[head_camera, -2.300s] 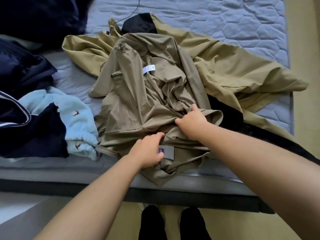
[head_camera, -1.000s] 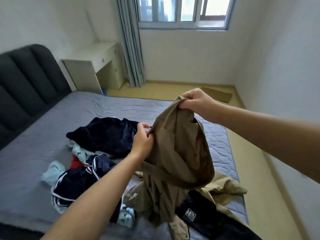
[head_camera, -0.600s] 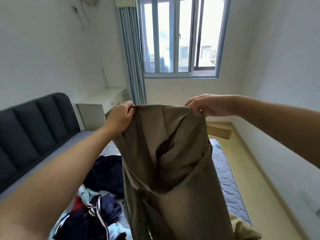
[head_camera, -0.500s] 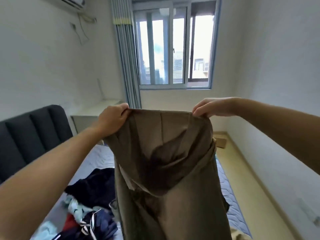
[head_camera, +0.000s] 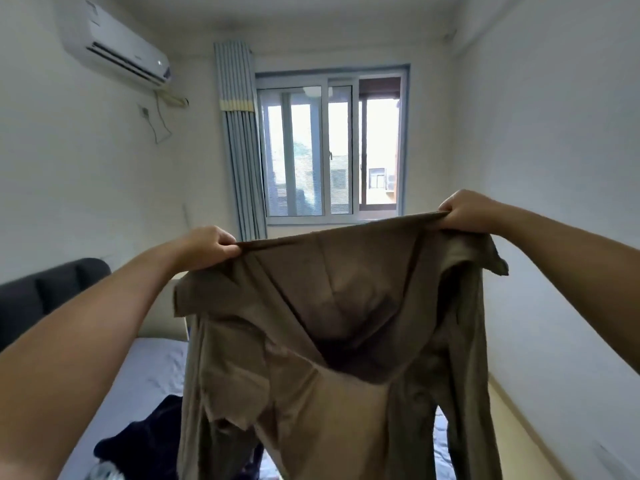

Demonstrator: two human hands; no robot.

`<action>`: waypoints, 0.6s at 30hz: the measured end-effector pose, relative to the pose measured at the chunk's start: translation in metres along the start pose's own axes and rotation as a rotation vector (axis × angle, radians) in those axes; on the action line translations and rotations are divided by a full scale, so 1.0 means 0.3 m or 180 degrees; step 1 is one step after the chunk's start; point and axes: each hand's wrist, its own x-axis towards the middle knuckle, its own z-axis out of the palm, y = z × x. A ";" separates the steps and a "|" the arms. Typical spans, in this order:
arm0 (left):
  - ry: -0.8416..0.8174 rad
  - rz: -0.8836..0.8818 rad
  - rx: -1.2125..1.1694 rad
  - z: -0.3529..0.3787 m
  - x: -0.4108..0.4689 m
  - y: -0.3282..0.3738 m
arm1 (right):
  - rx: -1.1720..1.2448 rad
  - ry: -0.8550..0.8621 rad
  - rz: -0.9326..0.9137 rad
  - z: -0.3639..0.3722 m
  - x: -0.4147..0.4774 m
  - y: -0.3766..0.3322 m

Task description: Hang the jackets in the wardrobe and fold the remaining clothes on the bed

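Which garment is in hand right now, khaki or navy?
The khaki garment: the left hand and right hand pinch its top edge, spread in the air. The navy garment lies heaped on the bed.

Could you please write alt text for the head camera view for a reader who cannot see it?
The left hand and right hand grip the top edge of a khaki jacket, holding it spread before a window. A bed with dark clothes lies below.

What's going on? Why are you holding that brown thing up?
A person is sorting clothes. The left hand and the right hand each pinch the top edge of a tan jacket, holding it up spread wide over the bed. It isn't hung yet. Dark clothes lie on the bed.
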 end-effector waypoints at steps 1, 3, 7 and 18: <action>-0.0250 -0.0131 0.0218 0.018 -0.006 -0.003 | -0.0276 -0.0219 0.0074 0.001 -0.012 -0.001; -0.0321 -0.0314 0.0616 0.061 -0.011 -0.010 | -0.0881 -0.0647 0.0241 0.028 -0.040 -0.005; 0.1169 -0.0232 0.0338 0.062 -0.004 -0.028 | -0.0653 0.0242 -0.0071 0.058 -0.038 0.001; 0.1267 0.0477 -0.0535 0.086 0.030 0.117 | -0.1222 0.0455 -0.1469 0.104 -0.077 -0.093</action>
